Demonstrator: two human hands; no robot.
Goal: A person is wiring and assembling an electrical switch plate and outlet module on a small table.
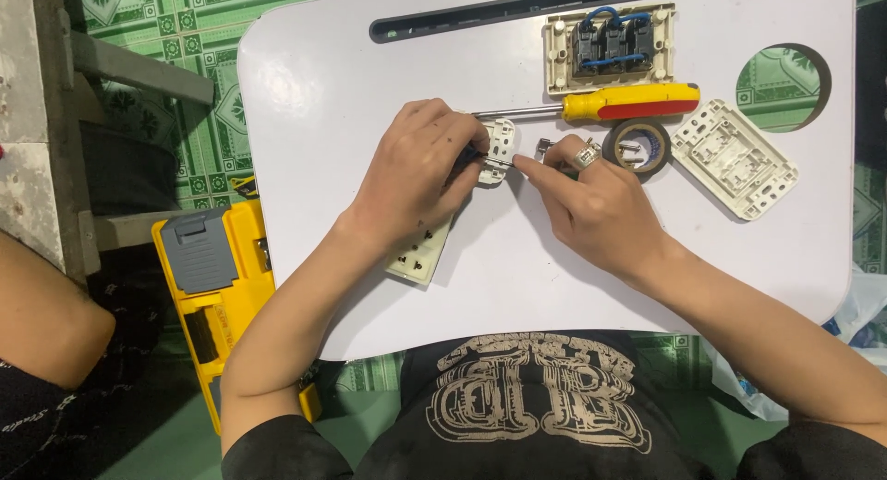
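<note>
While both hands meet near the middle of the white counter (323, 101), the left hand (416, 170) is closed around a small white switch module (500, 147), pinching it along with what seems to be a dark wire. The right hand (596, 207), a ring on one finger, closes its fingertips on the module's near edge, where a small metal part (545, 145) shows just beside them.

Progress, as judged from the layout: a cream socket frame (610, 48) lies face down with blue wires looped between its dark modules, so it looks partly wired or partly stripped. A white cover plate (733, 158) lies apart at the right, beside a roll of black tape (638, 145). The yellow-handled screwdriver (605, 103) rests unused behind the hands. Another cream socket plate (420, 254) lies under the left wrist. The module in hand is not seated in any frame.

Hidden or unclear: the left palm covers most of the module's side, so its terminals and any wire end cannot be made out. A yellow tool case (208, 277) sits on the floor, cut off by the counter edge.
</note>
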